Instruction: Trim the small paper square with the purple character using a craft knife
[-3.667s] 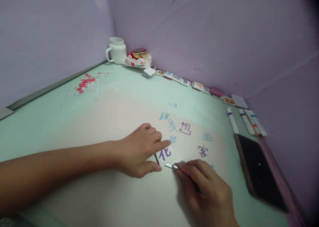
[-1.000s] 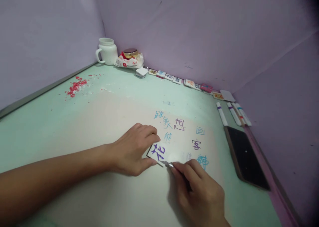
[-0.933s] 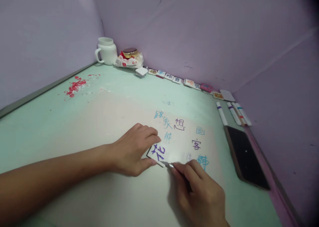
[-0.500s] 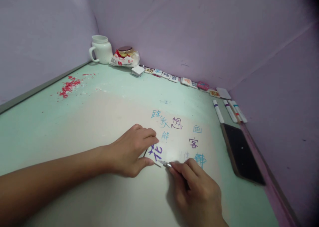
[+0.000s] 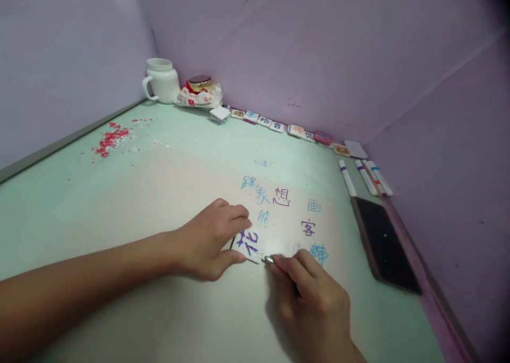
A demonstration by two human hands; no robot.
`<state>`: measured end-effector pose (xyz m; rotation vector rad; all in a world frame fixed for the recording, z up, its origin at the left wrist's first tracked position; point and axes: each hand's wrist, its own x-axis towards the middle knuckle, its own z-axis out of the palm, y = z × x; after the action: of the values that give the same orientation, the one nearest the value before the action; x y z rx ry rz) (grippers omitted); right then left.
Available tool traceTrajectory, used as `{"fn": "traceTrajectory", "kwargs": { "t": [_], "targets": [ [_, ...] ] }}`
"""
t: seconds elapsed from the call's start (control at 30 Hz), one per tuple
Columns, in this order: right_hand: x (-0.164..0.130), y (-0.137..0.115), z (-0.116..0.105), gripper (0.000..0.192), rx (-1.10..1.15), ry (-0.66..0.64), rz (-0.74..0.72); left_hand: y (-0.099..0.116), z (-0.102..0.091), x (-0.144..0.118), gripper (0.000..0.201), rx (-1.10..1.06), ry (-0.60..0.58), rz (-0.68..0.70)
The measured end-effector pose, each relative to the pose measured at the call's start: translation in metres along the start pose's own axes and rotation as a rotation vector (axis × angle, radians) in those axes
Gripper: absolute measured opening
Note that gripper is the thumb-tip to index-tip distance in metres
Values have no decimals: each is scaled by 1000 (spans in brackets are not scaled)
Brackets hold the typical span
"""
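My left hand [image 5: 213,241] steadies a small white square card [image 5: 248,244] on the tabletop, with its thumb and fingers pinching the edges. The card bears a thick purple Chinese character, lying sideways to me, and has dark edges. My right hand [image 5: 314,294] grips a silver-tipped craft knife [image 5: 270,259] like a pen. Its tip is at the card's near right corner, close to the purple strokes. The blade itself is blurred, and most of the handle is hidden within my right hand.
Blue and purple characters [image 5: 282,197] are written on the tabletop beyond my hands. A dark phone-like slab [image 5: 385,246] and several white markers [image 5: 347,178] lie at right. Character tiles [image 5: 264,120] line the wall beside a wrapped jar [image 5: 199,93] and white mug [image 5: 162,81]. Red shavings [image 5: 111,140] lie at left.
The knife tip has shifted slightly left and up over the card's corner, and its blade shows less clearly. My left hand keeps its hold on the card.
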<state>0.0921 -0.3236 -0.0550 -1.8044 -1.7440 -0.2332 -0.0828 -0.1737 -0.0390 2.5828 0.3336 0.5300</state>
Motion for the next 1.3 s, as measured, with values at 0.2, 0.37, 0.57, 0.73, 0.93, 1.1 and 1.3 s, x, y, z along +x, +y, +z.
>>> {"fn": "traceTrajectory", "kwargs": {
  "t": [0.2, 0.37, 0.57, 0.73, 0.93, 1.1, 1.3],
  "targets": [
    [3, 4, 0, 19, -7, -14, -18, 1, -1, 2, 22, -7, -9, -3],
    [6, 10, -1, 18, -12, -46, -78, 2, -2, 3, 19, -32, -20, -8],
    [6, 11, 0, 17, -15, -41, -89, 0, 1, 2, 23, -51, -3, -20],
    [5, 11, 0, 18, -6, -36, -69, 2, -1, 2, 23, -53, -11, -41],
    [9, 14, 0, 19, 29, -51, -76, 5, -5, 4, 18, -67, -28, -46],
    [13, 16, -1, 19, 28, -42, -113, 5, -5, 4, 19, -71, -18, -40],
    [16, 16, -2, 19, 9, -55, -135, 3, -3, 3, 20, -64, -12, -38]
  ]
}}
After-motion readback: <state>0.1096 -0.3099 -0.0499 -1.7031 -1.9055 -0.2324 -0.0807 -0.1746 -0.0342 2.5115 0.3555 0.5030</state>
